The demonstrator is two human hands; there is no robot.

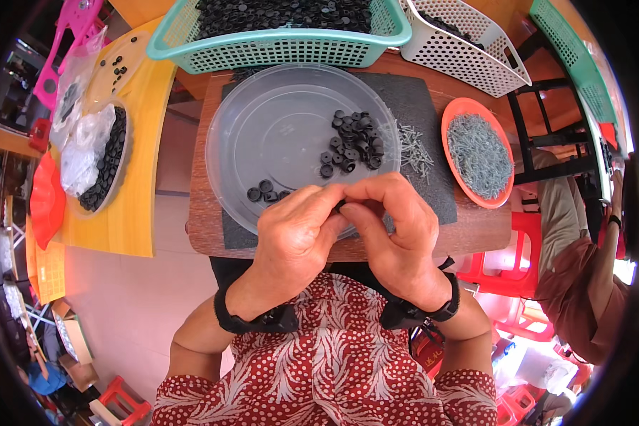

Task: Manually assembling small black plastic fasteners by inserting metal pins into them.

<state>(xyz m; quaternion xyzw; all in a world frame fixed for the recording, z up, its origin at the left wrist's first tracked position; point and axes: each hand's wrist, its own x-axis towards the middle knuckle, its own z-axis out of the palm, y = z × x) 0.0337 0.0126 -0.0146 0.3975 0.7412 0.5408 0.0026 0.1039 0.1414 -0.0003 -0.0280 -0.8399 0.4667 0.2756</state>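
Observation:
My left hand (296,226) and my right hand (399,221) meet over the near rim of a clear round plastic tub (263,135). Their fingertips pinch together on a small black round part (339,205), mostly hidden by the fingers. Inside the tub, a pile of black round parts (358,142) lies at the right. A few more black parts (265,187) sit at the near left, partly behind my left hand. Loose metal screws (415,153) are scattered on a dark mat (433,188) beside the tub.
An orange-red dish (446,135) full of screws stands at the right. Behind the tub are a teal basket (277,52) of black parts and a white basket (461,67). At left, a yellow table (138,206) bears a bagged tub. Another person (582,291) is at right, near red stools.

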